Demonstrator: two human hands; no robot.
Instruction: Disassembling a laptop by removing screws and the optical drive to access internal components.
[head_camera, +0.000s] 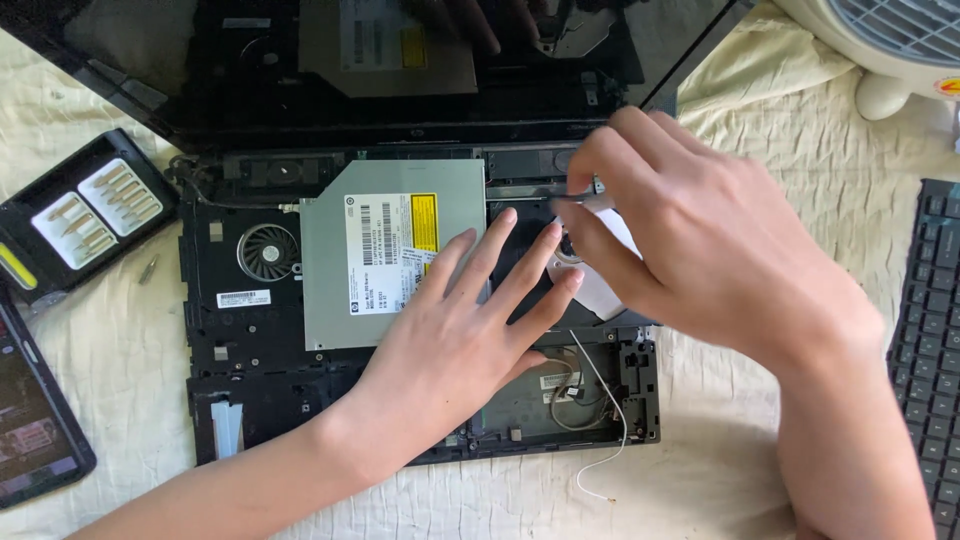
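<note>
Black plastic makes up the opened laptop base (250, 330), which lies on a cream, wrinkled cloth (740, 440) with its inner parts bare. One flat silver metal drive (350, 230), rectangular and carrying several stickers, sits in the upper middle of the base. One round fan (267, 251) with thin curved blades sits just left of it. One thin white wire (600, 420) loops out over the lower right corner onto the cloth.

Two hands work over the base. The left hand (460, 340) lies flat with fingers spread wide, its fingertips resting on the drive's right edge and the dark bay beside it. The right hand (690, 240) is curled narrow, pinching a thin dark tool (572, 199) that points into the bay; the tool's tip is mostly covered by the fingers, as is much of the bay.

Above, the dark glossy screen (200, 60) mirrors the drive. At left, one black tray of screwdriver bits (85, 215) holds two pale rows, and one loose bit (150, 268) lies beside it. One phone (35, 430) rests at the lower left edge. One black keyboard (930, 340) lies at right, and one white fan (880, 40) stands at top right.
</note>
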